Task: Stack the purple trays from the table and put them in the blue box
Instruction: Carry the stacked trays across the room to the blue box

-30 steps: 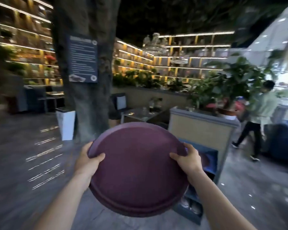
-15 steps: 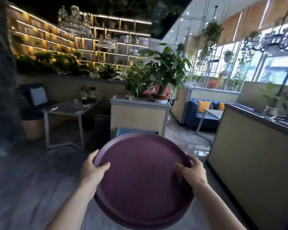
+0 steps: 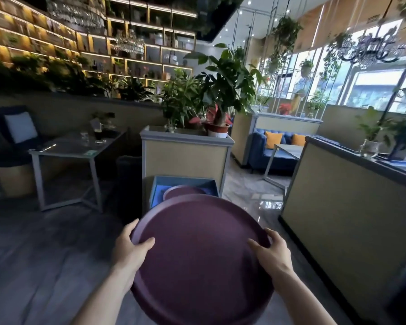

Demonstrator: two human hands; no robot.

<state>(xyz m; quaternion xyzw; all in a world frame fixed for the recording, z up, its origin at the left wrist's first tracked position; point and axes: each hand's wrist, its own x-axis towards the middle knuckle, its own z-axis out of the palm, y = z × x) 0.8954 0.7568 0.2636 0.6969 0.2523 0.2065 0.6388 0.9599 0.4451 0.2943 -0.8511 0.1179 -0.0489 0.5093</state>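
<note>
I hold a round purple tray [image 3: 201, 259] flat in front of me, low in the view. My left hand [image 3: 130, 250] grips its left rim, thumb on top. My right hand [image 3: 271, 253] grips the right rim the same way. Whether more trays lie stacked under it is hidden. Just beyond the tray's far edge stands the blue box [image 3: 158, 187], open at the top, against a beige planter. Inside the box lies another purple tray [image 3: 184, 191], partly covered by the one I hold.
A beige planter [image 3: 185, 156] with leafy plants stands right behind the box. A glass-topped table [image 3: 75, 146] is to the left, a long beige partition [image 3: 347, 200] to the right. A grey floor aisle runs between them toward a blue sofa [image 3: 274, 146].
The view has swung right, away from the tree trunk, and moved closer to the planter. The blue box and the tray in it have come into sight. Both hands keep their grip.
</note>
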